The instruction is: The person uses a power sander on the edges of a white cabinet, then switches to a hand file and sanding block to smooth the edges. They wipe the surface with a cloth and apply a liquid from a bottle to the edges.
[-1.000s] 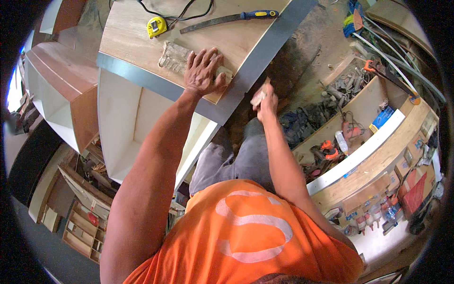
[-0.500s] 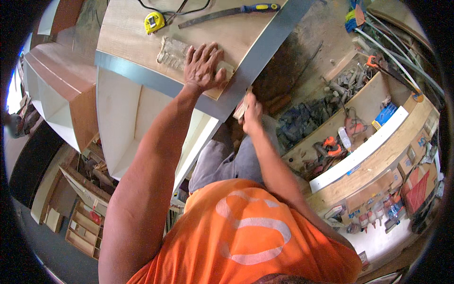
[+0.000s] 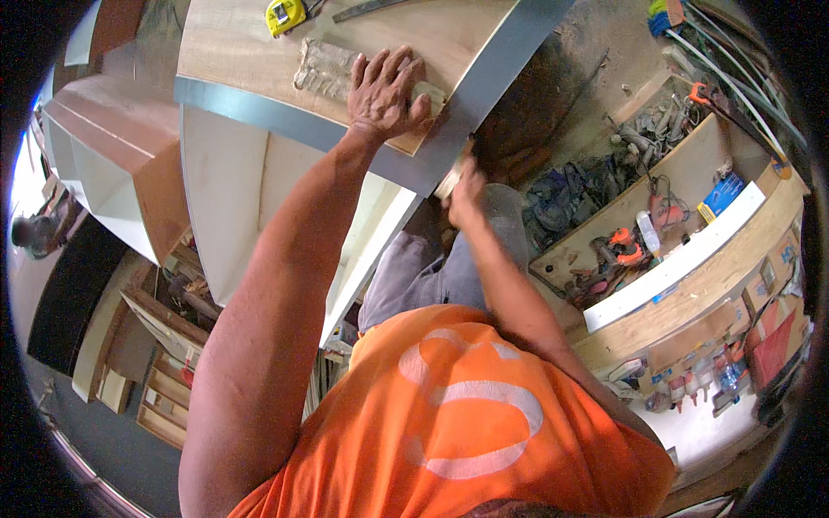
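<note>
One pale block (image 3: 448, 183), small and blurred, sits in the right hand (image 3: 467, 197) at the outer side of the grey edge strip (image 3: 484, 82), near the cabinet's front corner; whether it touches the strip, I cannot tell. This grip is closed, pinching the block between thumb and fingers, though the fingertips are not clear. It looks light and fairly stiff, probably dry and rough enough not to slip, and not easily broken. Best held along its two long sides, fingertips kept back from the face turned to the strip.

Nearby, the left hand (image 3: 384, 95) lies palm down with its fingers spread, over a crumpled tan slab (image 3: 326, 71) that shows on both sides of it. That grip is not closed round anything. The slab seems light and somewhat soft, its wrinkled skin perhaps prone to tearing; an end would be the place to lift it, with support beneath.

Both lie about the cabinet (image 3: 237, 52), whose wooden panel also carries a yellow tape measure (image 3: 285, 15) and a dark flat blade (image 3: 371, 9). Farther right, a wooden bin holds orange-and-dark tools (image 3: 626, 246), a white bottle (image 3: 648, 233) and a blue box (image 3: 721, 197).
</note>
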Demonstrator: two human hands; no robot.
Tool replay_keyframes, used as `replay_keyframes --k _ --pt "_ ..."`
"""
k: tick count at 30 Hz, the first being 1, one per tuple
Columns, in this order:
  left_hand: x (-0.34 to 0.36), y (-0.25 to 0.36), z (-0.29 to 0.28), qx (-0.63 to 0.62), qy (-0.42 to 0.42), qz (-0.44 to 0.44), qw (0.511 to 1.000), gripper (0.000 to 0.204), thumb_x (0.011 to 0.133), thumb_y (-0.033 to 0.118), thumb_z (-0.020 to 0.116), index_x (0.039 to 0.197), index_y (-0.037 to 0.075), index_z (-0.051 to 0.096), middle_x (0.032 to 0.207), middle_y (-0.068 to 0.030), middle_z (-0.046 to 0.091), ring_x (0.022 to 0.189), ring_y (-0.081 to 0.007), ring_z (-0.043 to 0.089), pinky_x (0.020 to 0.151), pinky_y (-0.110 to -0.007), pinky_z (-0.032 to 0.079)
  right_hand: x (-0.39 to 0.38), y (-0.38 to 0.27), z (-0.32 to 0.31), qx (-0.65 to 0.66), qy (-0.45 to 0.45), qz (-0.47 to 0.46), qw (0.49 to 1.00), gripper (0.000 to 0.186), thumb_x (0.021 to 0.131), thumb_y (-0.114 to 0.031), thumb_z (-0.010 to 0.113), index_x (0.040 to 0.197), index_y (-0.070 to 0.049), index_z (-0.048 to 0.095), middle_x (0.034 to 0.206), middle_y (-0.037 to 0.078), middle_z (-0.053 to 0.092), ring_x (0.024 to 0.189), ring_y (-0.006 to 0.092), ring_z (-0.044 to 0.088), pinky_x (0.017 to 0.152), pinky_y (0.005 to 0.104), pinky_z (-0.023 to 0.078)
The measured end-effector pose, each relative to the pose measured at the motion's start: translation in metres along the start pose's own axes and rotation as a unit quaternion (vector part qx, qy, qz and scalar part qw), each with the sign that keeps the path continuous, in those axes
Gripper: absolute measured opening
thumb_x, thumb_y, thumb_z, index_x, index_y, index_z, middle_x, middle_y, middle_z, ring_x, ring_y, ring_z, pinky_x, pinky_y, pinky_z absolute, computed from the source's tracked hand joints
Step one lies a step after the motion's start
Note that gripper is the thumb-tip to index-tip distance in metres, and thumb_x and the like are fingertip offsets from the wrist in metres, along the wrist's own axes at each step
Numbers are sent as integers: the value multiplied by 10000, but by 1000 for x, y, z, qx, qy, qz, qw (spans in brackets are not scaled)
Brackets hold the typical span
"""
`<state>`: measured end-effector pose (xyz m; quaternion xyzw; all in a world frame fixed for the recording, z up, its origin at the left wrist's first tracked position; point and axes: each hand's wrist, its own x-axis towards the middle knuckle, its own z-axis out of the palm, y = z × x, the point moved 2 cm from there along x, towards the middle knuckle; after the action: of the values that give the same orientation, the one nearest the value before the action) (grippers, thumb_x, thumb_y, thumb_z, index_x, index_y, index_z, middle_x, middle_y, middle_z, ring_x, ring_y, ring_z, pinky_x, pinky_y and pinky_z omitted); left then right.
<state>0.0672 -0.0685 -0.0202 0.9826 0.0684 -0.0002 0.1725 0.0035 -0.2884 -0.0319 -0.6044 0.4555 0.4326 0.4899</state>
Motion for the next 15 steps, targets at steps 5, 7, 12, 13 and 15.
replay_keyframes --k 5,7,12,13,15 --pt "11 6 -4 11 6 18 1000 558 802 429 593 1317 219 558 1436 -66 497 1330 -333 436 1152 -571 194 -16 116 1 -33 -65 96 993 479 956 -547 442 942 -86 572 702 52 593 458 185 546 301 309 357" --pt "15 10 -5 17 1 19 1000 549 801 414 591 1312 215 560 1438 -72 493 1329 -329 435 1148 -586 188 2 140 -7 -65 -35 112 991 559 952 -605 427 940 -67 577 700 61 599 463 205 557 313 329 391" --pt "9 19 -1 70 -19 20 997 644 825 442 594 1383 137 494 1504 -133 402 1374 -355 368 1136 -646 137 33 112 -65 71 54 61 994 543 971 -541 461 973 -13 590 671 102 599 435 224 563 306 349 416" --pt "0 14 11 90 17 25 995 684 833 458 596 1408 112 467 1519 -154 374 1391 -364 344 1137 -657 119 33 102 -72 114 59 33 991 533 968 -533 471 982 -14 591 664 101 596 427 227 559 310 347 425" --pt "-12 33 13 80 -31 63 994 777 842 489 609 1457 62 402 1546 -195 315 1425 -383 289 1135 -678 76 39 101 -83 179 88 13 980 521 961 -528 487 1003 -19 590 675 98 600 440 229 568 323 346 444"
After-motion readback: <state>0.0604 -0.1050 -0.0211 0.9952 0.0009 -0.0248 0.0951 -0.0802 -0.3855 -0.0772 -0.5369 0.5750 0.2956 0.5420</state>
